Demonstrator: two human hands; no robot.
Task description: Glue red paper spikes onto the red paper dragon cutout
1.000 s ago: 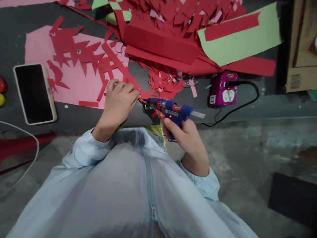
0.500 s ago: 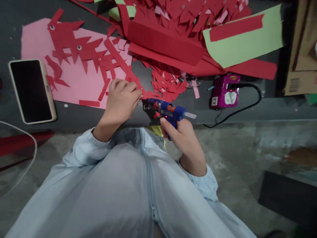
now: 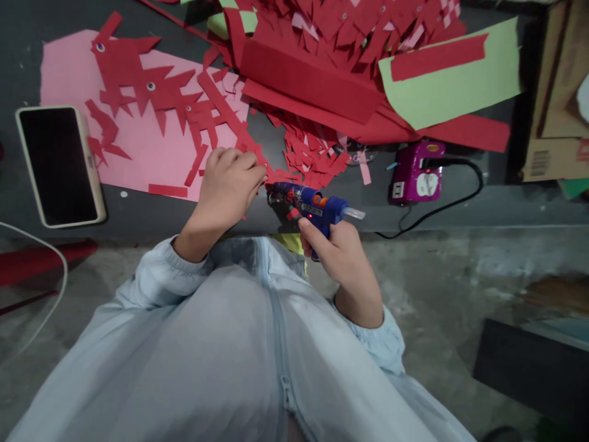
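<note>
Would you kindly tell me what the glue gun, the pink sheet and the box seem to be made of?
Glue gun: likely hard plastic, smooth, with a rigid-looking blue body.
Pink sheet: probably matt paper or thin card, flat and without shine.
Box: apparently dull cardboard, given its brown colour.

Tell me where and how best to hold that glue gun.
The glue gun is probably best held by its handle, from the near right side, where the right hand grips: the handle juts to the near side while the gun points left.
</note>
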